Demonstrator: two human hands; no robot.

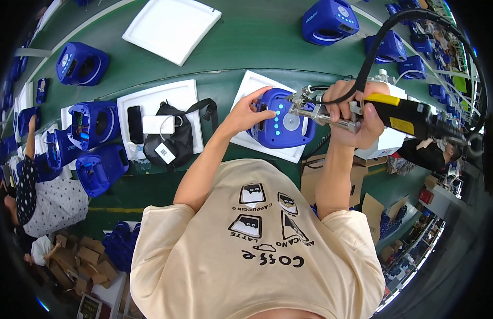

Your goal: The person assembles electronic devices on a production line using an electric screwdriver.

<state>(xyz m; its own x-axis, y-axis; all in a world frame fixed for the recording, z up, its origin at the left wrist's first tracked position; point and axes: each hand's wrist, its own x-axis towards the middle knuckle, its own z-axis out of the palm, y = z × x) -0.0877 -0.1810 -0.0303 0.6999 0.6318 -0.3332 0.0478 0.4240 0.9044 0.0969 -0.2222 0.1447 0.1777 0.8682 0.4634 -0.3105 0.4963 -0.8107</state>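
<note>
1. Down my feed, the blue device point(278, 137) sits on a white foam tray point(293, 154).
2. My left hand point(240, 115) clasps its left edge, thumb and forefinger spread wide.
3. My right hand point(358, 114) is wrapped tightly around a power tool point(408, 118), its metal end over the device.
4. A second tray point(183, 95) contains a phone point(134, 124) and black bag point(185, 139).
5. An open blue housing point(93, 127) exposes coloured parts.

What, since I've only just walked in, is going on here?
A person's spread left hand rests on a blue plastic unit with a row of cyan buttons, set on a white foam sheet. Their right hand grips a screwdriver-like power tool, its metal nose over the unit's face; contact can't be made out. At left, a co-worker's hand is at another blue unit.
</note>
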